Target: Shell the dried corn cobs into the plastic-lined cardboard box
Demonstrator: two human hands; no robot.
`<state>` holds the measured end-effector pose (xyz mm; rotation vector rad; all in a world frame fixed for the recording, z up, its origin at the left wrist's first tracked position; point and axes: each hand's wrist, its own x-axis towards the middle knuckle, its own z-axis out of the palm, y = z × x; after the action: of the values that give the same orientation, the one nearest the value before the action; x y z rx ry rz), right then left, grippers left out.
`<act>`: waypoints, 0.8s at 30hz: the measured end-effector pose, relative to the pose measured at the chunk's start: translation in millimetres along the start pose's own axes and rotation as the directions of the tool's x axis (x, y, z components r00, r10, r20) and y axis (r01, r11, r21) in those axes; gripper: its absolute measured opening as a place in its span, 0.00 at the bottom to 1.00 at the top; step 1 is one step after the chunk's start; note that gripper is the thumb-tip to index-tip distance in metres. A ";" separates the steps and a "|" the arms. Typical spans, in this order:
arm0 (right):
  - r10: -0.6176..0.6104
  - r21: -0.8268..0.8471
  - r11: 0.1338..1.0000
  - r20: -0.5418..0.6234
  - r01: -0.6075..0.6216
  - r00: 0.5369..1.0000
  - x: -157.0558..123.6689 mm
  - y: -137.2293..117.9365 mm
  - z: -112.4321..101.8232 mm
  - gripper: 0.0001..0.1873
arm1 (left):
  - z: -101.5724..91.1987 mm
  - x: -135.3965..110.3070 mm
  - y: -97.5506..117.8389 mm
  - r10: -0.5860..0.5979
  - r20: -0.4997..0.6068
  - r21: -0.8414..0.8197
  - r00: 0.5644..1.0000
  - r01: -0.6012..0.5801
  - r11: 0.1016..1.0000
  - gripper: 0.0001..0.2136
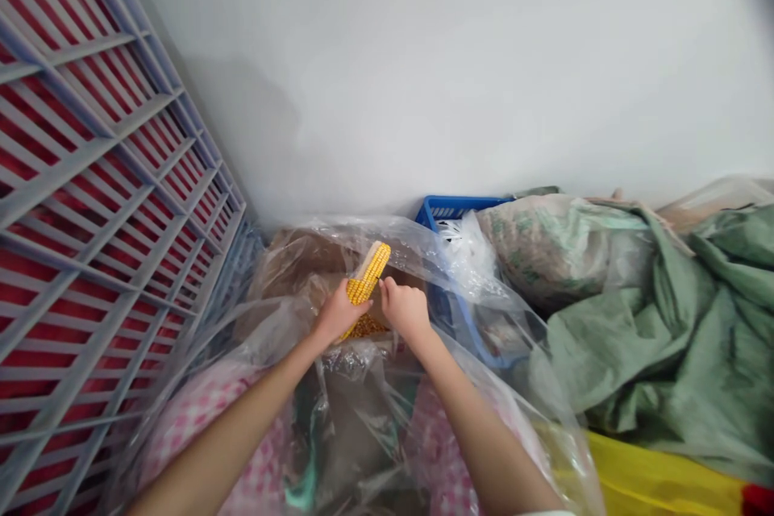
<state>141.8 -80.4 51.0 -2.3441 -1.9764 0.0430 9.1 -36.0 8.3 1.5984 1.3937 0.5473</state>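
An ear of yellow corn is tilted up to the right, its lower part wrapped by my left hand. Along its upper left side runs a pale strip where kernels are gone. My right hand is closed in a fist against the ear's right side. From its fingers a thin dark tip touches the kernels; the rest of that tool is hidden in the fist. Below both hands, loose corn kernels lie in a cardboard box lined with a clear plastic bag.
A tall grey-purple plastic crate with red behind its slats stands at left. To the right are a blue basket, a white plastic bag, a stuffed sack and green cloth. A white wall rises behind.
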 end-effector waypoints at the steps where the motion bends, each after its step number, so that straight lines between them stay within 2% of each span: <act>1: -0.020 0.004 1.000 0.006 0.020 1.000 0.3 2.3 2.1 0.20 | -2.1 -1.9 1.8 -0.007 0.035 -0.061 0.999 0.010 0.998 0.20; 3: -0.048 0.042 0.998 -0.001 0.048 0.999 1.2 5.5 6.9 0.21 | -6.6 -6.4 7.6 -0.059 0.162 -0.246 0.985 0.098 0.964 0.20; 6: -0.043 0.112 0.993 -0.024 0.045 0.999 4.1 5.6 12.5 0.22 | -12.1 -12.8 17.0 -0.125 0.360 -0.451 0.924 0.290 0.844 0.19; 8: -0.014 0.138 0.990 -0.021 0.016 1.000 7.1 4.6 12.9 0.23 | -14.8 -14.3 20.2 -0.176 0.410 -0.491 0.895 0.379 0.785 0.17; 10: -0.002 0.148 0.989 0.009 0.001 1.000 10.7 5.5 9.9 0.23 | -16.8 -12.3 19.7 -0.220 0.434 -0.459 0.874 0.424 0.781 0.17; 11: -0.002 0.146 0.989 0.025 -0.001 1.000 12.4 7.0 7.4 0.23 | -17.8 -10.0 18.2 -0.225 0.417 -0.421 0.881 0.407 0.811 0.17; 12: -0.002 0.137 0.991 0.034 -0.002 0.999 14.1 9.1 4.6 0.24 | -18.7 -7.0 16.1 -0.215 0.357 -0.366 0.909 0.348 0.863 0.18; 14: 0.026 0.110 0.994 0.036 -0.030 0.999 16.8 14.0 -1.4 0.23 | -20.9 0.3 11.4 -0.146 0.134 -0.167 0.980 0.168 0.972 0.19; 16: 0.069 0.102 0.992 0.028 -0.072 0.997 18.7 17.8 -6.0 0.24 | -23.3 7.0 7.6 -0.065 -0.060 0.087 0.996 0.070 0.994 0.19; 17: 0.081 0.113 0.990 0.031 -0.084 0.996 19.5 18.8 -7.5 0.24 | -24.4 9.4 6.4 -0.035 -0.094 0.169 0.995 0.050 0.984 0.19; 19: 0.085 0.142 0.986 0.043 -0.090 0.995 20.6 18.9 -8.8 0.25 | -25.7 11.3 5.5 0.006 -0.077 0.242 0.997 0.013 0.970 0.18; 24: 0.063 0.132 0.989 0.042 -0.068 0.997 21.3 14.7 -8.9 0.23 | -24.0 6.6 5.9 0.055 0.008 0.279 0.998 -0.055 0.959 0.17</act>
<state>160.5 -62.2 59.3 -2.3389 -1.8490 0.2175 -5.5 -21.3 23.4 1.8663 1.4802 0.3952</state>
